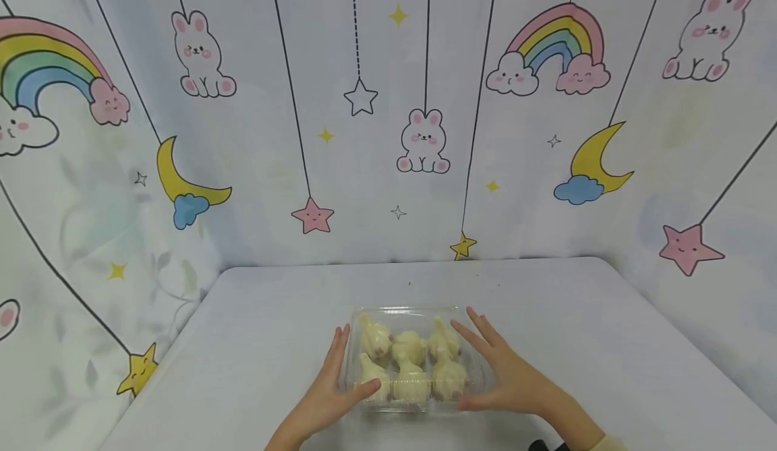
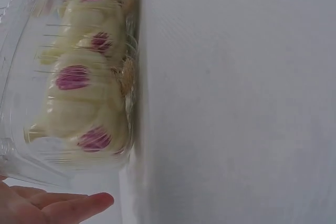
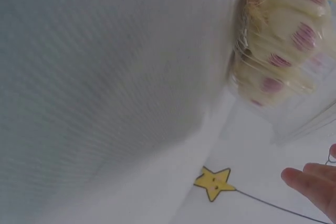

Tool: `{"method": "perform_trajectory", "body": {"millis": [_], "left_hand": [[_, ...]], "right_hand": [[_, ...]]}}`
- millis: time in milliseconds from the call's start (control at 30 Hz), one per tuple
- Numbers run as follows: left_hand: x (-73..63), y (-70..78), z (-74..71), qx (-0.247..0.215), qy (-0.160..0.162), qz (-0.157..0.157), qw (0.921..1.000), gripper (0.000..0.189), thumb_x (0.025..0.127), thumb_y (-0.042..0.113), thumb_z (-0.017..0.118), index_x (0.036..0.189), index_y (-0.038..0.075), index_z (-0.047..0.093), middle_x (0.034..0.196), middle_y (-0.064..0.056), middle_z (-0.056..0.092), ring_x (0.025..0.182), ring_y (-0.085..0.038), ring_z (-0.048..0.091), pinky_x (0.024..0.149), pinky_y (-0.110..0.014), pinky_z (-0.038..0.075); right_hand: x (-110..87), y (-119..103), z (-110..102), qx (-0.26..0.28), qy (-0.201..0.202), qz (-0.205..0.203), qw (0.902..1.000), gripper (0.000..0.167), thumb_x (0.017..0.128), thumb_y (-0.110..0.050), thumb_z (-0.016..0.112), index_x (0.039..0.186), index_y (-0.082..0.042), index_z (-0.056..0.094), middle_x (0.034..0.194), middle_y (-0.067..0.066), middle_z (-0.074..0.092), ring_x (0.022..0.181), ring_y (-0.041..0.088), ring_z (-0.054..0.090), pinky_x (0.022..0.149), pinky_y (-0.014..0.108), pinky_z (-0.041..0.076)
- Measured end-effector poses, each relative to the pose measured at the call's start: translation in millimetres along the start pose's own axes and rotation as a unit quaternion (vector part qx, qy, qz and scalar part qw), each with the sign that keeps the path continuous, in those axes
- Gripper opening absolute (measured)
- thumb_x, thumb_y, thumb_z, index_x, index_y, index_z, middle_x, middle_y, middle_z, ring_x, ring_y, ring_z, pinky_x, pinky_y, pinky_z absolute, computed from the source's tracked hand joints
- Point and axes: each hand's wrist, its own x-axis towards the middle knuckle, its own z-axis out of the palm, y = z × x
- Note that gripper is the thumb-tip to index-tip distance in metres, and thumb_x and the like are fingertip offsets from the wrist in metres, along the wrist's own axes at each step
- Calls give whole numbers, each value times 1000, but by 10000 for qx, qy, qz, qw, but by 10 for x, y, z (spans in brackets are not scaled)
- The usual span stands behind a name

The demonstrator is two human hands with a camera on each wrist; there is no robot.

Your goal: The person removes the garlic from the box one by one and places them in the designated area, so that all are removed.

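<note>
Framing a clear plastic box (image 1: 397, 313) of six garlic bulbs (image 1: 409, 350) from both sides, with the left hand (image 1: 324, 397) at the left wall and the right hand (image 1: 512, 380) at the right. Set flat on the white table (image 1: 273, 329), roughly midway across, with the box apparently closed. Arranged inside in two rows of three, with purple patches on the bulbs plain in both wrist views. On the left: fingers straight and pointing away along the side wall, thumb reaching over the near left corner. On the right: fingers spread at the far right corner, thumb at the near right corner. No clenching in either hand; no firm grasp on the box apparent. Not possible to tell light touching from lying just beside, given the transparent edges. Judged as the step of bracketing the box between the hands, short of a secure hold. Probably called for next: drawing both sets of fingers in evenly on opposite walls, with thumbs at the near corners and the box kept level. Likely to need only gentle pressure, given thin-looking walls apt to bow and bulbs apt to shift.
</note>
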Motion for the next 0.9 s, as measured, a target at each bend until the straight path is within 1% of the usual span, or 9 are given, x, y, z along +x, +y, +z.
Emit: {"method": "perform_trajectory", "body": {"millis": [133,233,367,467,600,700,800,900], "left_hand": [[11,-25,41,-181,-60,-88,9998,107,73,35,75,148,18,1,151,-17,-10,134,-44,-4,96,-72,7],[12,-46,74,-150,-26,-4,9999,116,67,34,81,148,16,0,151,-18,-9,134,-44,-4,97,-71,8],[12,-68,110,-214,36,42,9998,126,58,30,86,148,18,-1,151,-19,-8,134,-44,-2,98,-69,7],[14,-76,127,-374,38,12,9993,129,54,27,88,148,19,-1,151,-18,-8,135,-43,-2,99,-67,6],[21,-90,139,-420,40,36,9991,133,51,27,90,148,21,-2,151,-17,-9,135,-43,-2,99,-67,6],[28,-112,140,-353,52,111,9993,135,50,28,90,148,21,-2,151,-17,-9,135,-44,1,100,-66,9],[35,-138,143,-293,82,225,9993,134,50,29,90,148,21,-1,151,-19,-9,133,-46,8,101,-64,16],[38,-158,154,-207,158,326,9991,133,50,30,89,148,21,-1,150,-21,-7,131,-48,17,101,-61,22]], "right_hand": [[6,-13,30,6,-77,21,10000,108,58,-54,79,146,-31,20,153,1,0,133,46,8,81,73,33],[7,-19,52,44,-117,6,9999,109,57,-55,80,146,-30,21,153,3,0,133,46,11,82,72,34],[7,-13,81,156,-227,-16,9996,108,58,-53,80,146,-25,23,153,4,-4,130,49,19,82,69,37],[10,-5,94,201,-288,-54,9994,108,59,-52,80,146,-21,24,153,4,-6,128,50,23,82,68,39],[13,10,104,138,-221,-162,9995,107,60,-49,81,146,-18,25,153,6,-5,127,49,25,81,66,40],[9,18,113,97,-202,-190,9996,105,62,-47,81,146,-18,25,153,7,-4,126,49,28,81,65,41],[4,20,115,41,-242,-176,9995,102,64,-46,80,146,-17,25,153,7,-5,124,49,32,81,62,43],[-1,18,114,-99,-244,-212,9994,100,65,-45,79,145,-16,27,153,7,-4,122,46,36,80,58,46]]}}
